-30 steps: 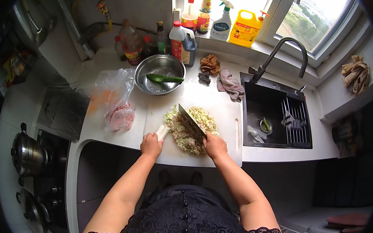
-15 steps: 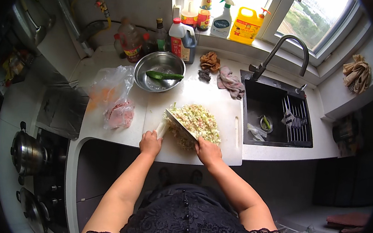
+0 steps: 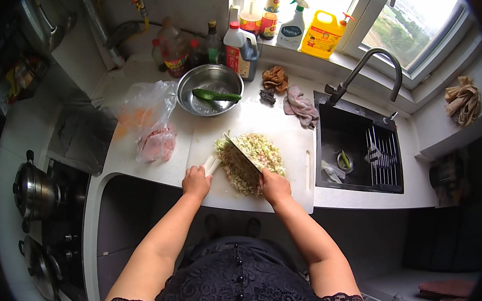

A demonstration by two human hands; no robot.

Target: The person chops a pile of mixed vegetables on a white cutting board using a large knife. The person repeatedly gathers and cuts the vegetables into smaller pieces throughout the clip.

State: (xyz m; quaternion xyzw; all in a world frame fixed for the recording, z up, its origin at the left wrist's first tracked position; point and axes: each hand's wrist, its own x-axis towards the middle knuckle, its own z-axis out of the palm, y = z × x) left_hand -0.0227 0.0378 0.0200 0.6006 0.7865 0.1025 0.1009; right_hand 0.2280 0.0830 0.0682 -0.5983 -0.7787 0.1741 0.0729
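My right hand (image 3: 275, 186) is closed round the handle of a kitchen knife (image 3: 245, 154), its broad blade slanting up and left across a heap of finely chopped pale green vegetable (image 3: 269, 148). The heap lies on a white cutting board (image 3: 291, 199), near its middle. At the heap's left side my left hand (image 3: 196, 182) is closed on a pale stalk-like piece (image 3: 210, 164), whose white end sticks out past the fingers. What kind of piece it is I cannot make out.
Behind the board stands a steel bowl (image 3: 208, 108) with a cucumber (image 3: 216, 96) in it. Left lies bagged minced meat (image 3: 157, 144). Cloths (image 3: 301, 106) lie before the windowsill bottles. A black sink (image 3: 340, 140) is at right; a pot (image 3: 37, 192) sits on the stove at left.
The knife and my right hand have shifted slightly to the right, with the blade tip farther up over the heap. My left hand keeps its grip at nearly the same place.
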